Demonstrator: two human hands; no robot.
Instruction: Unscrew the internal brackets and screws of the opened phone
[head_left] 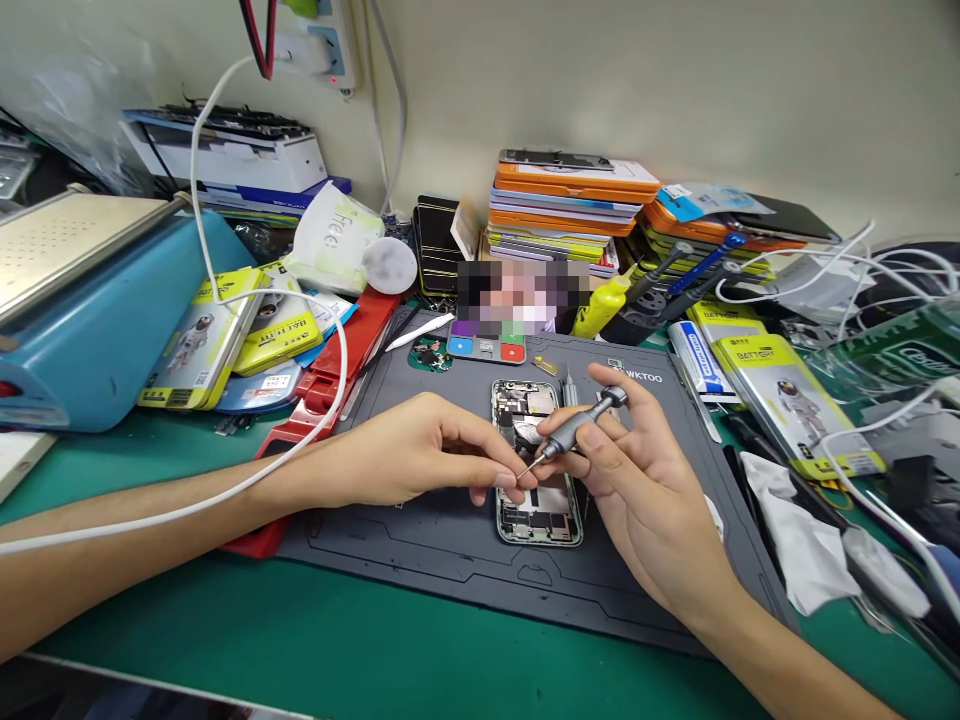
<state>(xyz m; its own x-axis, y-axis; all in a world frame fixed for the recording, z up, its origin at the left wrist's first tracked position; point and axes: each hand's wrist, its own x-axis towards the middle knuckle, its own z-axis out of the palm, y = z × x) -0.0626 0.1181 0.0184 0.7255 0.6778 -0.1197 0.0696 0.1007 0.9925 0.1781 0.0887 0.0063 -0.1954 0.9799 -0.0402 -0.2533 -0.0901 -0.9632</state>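
The left hand [427, 455] is pinching its thumb and index fingertips together at the bit end of a grey precision screwdriver [574, 435]; whether they are gripping the bit or something tiny, I cannot tell. Beneath, an opened smartphone [551, 500] is lying on a grey repair mat [450, 565]. The right hand [656, 490] is holding the screwdriver's handle, thumb and fingers closing around it, index finger arching near the cap.
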